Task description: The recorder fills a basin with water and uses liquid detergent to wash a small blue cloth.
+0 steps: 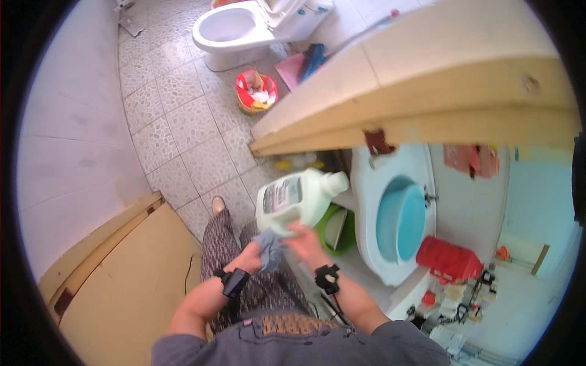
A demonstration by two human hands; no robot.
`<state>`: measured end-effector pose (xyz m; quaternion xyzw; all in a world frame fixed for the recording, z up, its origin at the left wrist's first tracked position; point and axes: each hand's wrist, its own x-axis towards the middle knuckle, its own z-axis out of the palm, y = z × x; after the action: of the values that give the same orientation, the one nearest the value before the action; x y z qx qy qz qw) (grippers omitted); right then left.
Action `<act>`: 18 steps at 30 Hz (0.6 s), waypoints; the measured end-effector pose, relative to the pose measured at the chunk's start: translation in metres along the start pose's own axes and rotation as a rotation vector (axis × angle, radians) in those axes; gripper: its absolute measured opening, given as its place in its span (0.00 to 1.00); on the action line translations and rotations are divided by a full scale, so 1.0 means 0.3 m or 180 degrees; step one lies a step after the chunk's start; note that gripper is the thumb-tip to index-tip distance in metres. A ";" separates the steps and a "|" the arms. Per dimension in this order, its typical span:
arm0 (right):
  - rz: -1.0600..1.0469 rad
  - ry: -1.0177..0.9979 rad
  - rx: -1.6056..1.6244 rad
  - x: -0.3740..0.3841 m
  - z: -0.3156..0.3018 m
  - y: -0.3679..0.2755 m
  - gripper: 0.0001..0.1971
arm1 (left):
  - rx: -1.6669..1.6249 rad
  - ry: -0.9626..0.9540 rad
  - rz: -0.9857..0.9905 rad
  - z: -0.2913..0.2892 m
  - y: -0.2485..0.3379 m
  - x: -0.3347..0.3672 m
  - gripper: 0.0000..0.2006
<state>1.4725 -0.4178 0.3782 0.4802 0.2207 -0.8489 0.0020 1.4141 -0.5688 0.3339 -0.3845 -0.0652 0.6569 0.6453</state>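
At 1 o'clock from my left hand (pixel 246 258), which clutches a grey-blue cloth (pixel 270 251), tilts a pale bottle (pixel 296 198); my right hand (pixel 305 245) blurs close by, grip I cannot tell.

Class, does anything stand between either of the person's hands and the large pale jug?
A bluish cloth, bunched in the left hand, lies between that hand and the jug. Nothing visible blocks the right hand beside the jug's lower edge; contact is blurred.

white toilet (pixel 256 32) | red-lined bin (pixel 242 88) | blue basin (pixel 410 226) in white sink (pixel 368 238)
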 end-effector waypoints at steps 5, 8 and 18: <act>-0.1233 -0.0084 -0.4345 0.471 -0.056 0.189 0.07 | -0.0423 0.0494 0.1002 -0.312 0.257 0.197 0.10; -0.0601 -0.0042 -0.2683 0.863 -0.278 0.357 0.11 | -0.0387 0.0032 0.1258 -0.572 0.473 0.405 0.11; -0.0450 0.0356 -0.1516 1.737 -0.661 0.388 0.10 | -0.0140 0.0382 0.1449 -0.877 1.068 1.015 0.11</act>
<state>1.3782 -0.3395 -0.1780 0.4958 0.4472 -0.7431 0.0435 1.3527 -0.4542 -0.1638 -0.4416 0.0473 0.7599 0.4747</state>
